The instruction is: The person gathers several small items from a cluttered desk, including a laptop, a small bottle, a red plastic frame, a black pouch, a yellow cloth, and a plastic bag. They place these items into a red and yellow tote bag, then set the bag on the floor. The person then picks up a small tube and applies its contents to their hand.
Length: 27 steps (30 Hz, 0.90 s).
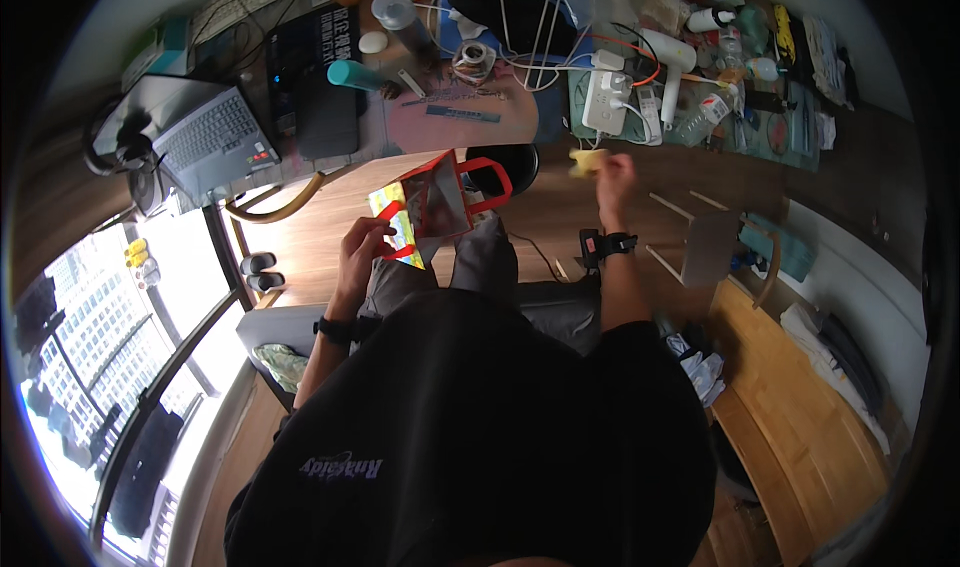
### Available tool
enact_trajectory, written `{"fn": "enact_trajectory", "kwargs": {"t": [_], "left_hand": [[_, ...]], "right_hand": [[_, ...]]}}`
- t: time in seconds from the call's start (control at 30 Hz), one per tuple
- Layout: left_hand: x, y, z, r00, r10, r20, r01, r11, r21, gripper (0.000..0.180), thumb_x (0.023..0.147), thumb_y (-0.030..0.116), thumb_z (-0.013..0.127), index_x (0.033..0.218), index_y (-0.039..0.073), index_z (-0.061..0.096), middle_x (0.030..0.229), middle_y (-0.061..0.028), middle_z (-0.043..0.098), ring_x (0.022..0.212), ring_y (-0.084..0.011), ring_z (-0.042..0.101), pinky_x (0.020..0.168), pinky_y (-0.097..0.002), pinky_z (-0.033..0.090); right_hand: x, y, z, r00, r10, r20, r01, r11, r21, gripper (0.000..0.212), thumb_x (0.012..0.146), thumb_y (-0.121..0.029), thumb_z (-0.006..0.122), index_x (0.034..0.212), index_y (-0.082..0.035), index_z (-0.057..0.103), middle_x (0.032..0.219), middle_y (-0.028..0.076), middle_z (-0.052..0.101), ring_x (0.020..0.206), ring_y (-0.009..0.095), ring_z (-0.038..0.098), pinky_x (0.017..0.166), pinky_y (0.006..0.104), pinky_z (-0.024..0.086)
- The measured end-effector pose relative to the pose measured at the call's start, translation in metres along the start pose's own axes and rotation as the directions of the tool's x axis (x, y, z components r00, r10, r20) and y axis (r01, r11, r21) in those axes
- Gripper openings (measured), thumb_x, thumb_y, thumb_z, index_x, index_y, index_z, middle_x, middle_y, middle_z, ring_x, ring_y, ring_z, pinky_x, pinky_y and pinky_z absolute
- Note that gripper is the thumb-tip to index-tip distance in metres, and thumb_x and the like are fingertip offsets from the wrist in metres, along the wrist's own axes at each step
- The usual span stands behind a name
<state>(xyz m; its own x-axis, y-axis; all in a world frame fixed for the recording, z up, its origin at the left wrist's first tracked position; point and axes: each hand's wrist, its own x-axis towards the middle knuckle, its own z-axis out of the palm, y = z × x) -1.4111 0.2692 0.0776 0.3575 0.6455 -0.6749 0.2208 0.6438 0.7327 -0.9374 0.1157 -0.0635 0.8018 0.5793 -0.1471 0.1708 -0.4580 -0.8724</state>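
Pinching at the red-handled bag (440,199), the left hand (368,245) has its fingers curled close against the yellow printed side, where one red handle loops past the fingertips; how tightly they are closed cannot be told. The bag stands with its mouth open just to the right of that grip, above the person's knees, its silvery lining showing and its other red handle (490,184) arching out on the far side from the fingers. Well to the right of the left hand, and a little farther from the body, the right hand (617,179) is closed on a small yellow thing (587,162) — blurred, so its kind cannot be told — which pokes out to the left of the fingers, clear of the bag. Just beyond the right hand, on the desk, lies a white power strip (605,102) with plugs in it, and past that, to the right, a white hair dryer (668,55). Beyond the left hand, off to its left, sits an open laptop (210,132); nearer that hand, down on the floor, is a pair of dark slippers (262,272).
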Motion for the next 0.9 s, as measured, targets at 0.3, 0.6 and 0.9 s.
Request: {"fn": "enact_trajectory", "kwargs": {"t": [0.3,0.6,0.9], "left_hand": [[-0.010,-0.005,-0.010,0.997,0.023,-0.067,-0.021,1.000,0.019,0.027,0.108,0.024,0.055,0.119,0.000,0.063,0.107,-0.0105,0.072,0.081,-0.0132,0.067,0.078,-0.0284,0.057],[-0.040,-0.003,-0.023,0.973,-0.009,-0.230,-0.004,0.999,-0.054,0.026,0.107,0.021,0.055,0.120,0.000,0.064,0.103,-0.0092,0.072,0.077,-0.0114,0.064,0.076,-0.0265,0.053],[-0.044,-0.005,-0.022,0.966,-0.013,-0.259,-0.021,0.992,-0.126,0.024,0.107,0.020,0.054,0.120,0.003,0.064,0.104,-0.0072,0.072,0.077,-0.0100,0.063,0.077,-0.0267,0.053]], "right_hand": [[-0.026,-0.080,0.107,0.926,-0.078,0.370,0.028,0.990,0.137,0.024,0.106,-0.024,0.064,0.103,-0.001,0.066,0.072,0.002,0.065,0.061,0.009,0.059,0.058,0.0258,0.047],[-0.089,-0.179,0.287,0.648,-0.409,0.642,0.279,0.912,0.300,0.024,0.092,-0.009,0.076,0.113,-0.003,0.067,0.096,0.011,0.074,0.088,0.020,0.071,0.078,0.0329,0.057],[-0.054,-0.136,0.238,0.790,-0.264,0.553,0.187,0.963,0.193,0.012,0.096,-0.014,0.070,0.102,-0.004,0.072,0.088,0.013,0.076,0.084,0.022,0.075,0.073,0.0339,0.057]]}}
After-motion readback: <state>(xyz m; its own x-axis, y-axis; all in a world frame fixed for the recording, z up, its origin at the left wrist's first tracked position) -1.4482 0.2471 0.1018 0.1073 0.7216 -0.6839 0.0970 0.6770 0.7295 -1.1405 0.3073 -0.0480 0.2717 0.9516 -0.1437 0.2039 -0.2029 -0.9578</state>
